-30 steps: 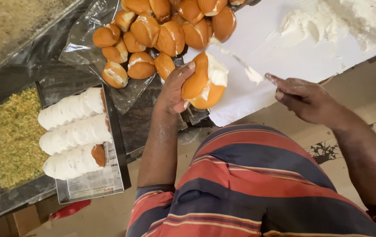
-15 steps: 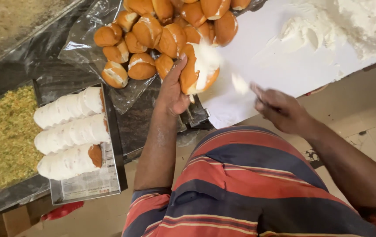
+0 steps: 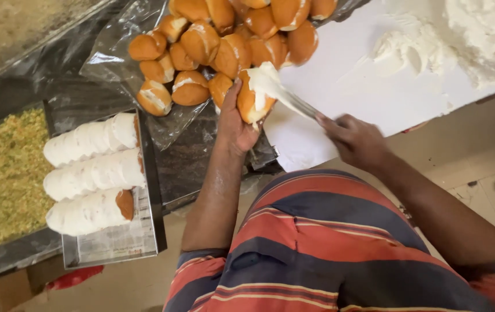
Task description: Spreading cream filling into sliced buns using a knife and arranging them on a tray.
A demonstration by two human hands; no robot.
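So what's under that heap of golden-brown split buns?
The heap of golden-brown split buns lies on a crinkled clear plastic sheet over a dark surface. Anything directly beneath the buns is covered.

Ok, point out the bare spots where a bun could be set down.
Free: the white sheet between the right hand and the cream smears, and the metal tray's near end below the coated rolls. Crowded: the bun pile beside the left hand.

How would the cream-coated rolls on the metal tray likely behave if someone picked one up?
The cream-coated rolls are probably slippery and easily marred, since white cream covers nearly all their surface. Their rounded log shape suggests they might roll on the metal tray. Being bread, they are likely light and squashy.
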